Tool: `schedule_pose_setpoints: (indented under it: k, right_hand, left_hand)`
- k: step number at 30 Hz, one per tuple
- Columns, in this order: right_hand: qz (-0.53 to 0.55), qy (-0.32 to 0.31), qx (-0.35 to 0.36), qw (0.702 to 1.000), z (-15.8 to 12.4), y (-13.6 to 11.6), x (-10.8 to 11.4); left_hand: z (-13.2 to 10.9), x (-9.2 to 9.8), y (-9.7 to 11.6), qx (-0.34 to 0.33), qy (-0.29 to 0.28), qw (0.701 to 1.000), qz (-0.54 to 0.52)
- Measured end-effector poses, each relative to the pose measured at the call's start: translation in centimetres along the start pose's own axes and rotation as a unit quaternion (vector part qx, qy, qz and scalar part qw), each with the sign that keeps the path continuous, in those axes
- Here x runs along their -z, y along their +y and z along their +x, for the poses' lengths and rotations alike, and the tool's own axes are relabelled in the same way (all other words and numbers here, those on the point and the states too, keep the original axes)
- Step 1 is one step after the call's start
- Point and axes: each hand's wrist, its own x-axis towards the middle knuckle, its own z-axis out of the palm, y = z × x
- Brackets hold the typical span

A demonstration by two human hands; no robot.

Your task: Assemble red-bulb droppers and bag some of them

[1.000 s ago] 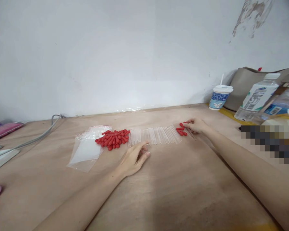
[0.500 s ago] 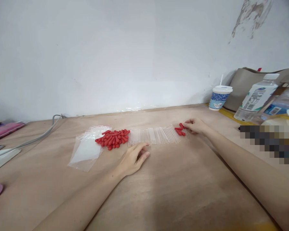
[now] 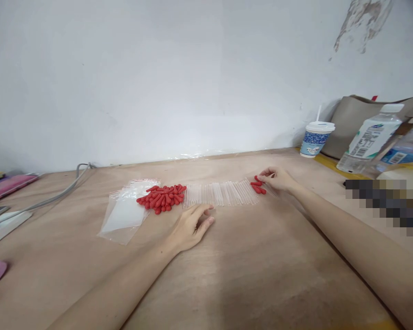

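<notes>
My left hand (image 3: 192, 228) rests on the table with its thumb and fingers apart, holding nothing, just in front of a row of thin clear tubes (image 3: 220, 193). Left of that row lies a heap of red rubber bulbs (image 3: 163, 199), round at one end and narrow at the other. At the row's right end, my right hand (image 3: 274, 178) pinches a red rubber bulb (image 3: 256, 178) with its fingertips. Other red bulbs (image 3: 259, 189) lie just below it. A few clear tubes lie partly hidden under the right hand.
Clear zip bags (image 3: 122, 215) lie left of the heap. At the right stand a paper cup (image 3: 315, 140) with a straw, a plastic bottle (image 3: 368, 137) and a grey bag (image 3: 340, 119). A grey cable (image 3: 69, 188) crosses the left side.
My right hand has shifted slightly left over the red bulbs, and the bulb at its fingertips has turned a little. My left hand stays in place.
</notes>
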Motion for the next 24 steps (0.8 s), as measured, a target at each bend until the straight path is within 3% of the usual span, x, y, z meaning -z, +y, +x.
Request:
schedule_pose_setpoints:
  k: [5,7,10,13,18,24]
  right_hand:
    - [0.009,-0.119,0.087,0.989,-1.0,-1.1,0.0]
    - [0.015,-0.131,0.095,0.987,-1.2,-1.2,-0.1]
    - [0.029,-0.125,0.083,0.988,-1.2,-1.2,-0.5]
    - [0.046,-0.110,0.025,0.993,-1.1,-1.2,-0.8]
    - [0.045,-0.055,-0.035,0.997,-0.5,-1.0,-0.8]
    - [0.053,-0.024,-0.072,0.996,-0.2,-1.0,-0.5]
  left_hand:
    - [0.6,0.2,0.2,0.015,0.071,0.996,0.059]
    - [1.2,0.2,0.2,0.042,0.079,0.992,0.089]
    - [2.9,-0.2,0.1,0.089,0.070,0.984,0.137]
    - [5.3,-0.9,0.1,0.157,0.049,0.969,0.186]
    - [9.0,-2.0,0.5,0.268,-0.014,0.932,0.243]
    - [10.8,-2.5,1.0,0.330,-0.063,0.901,0.274]
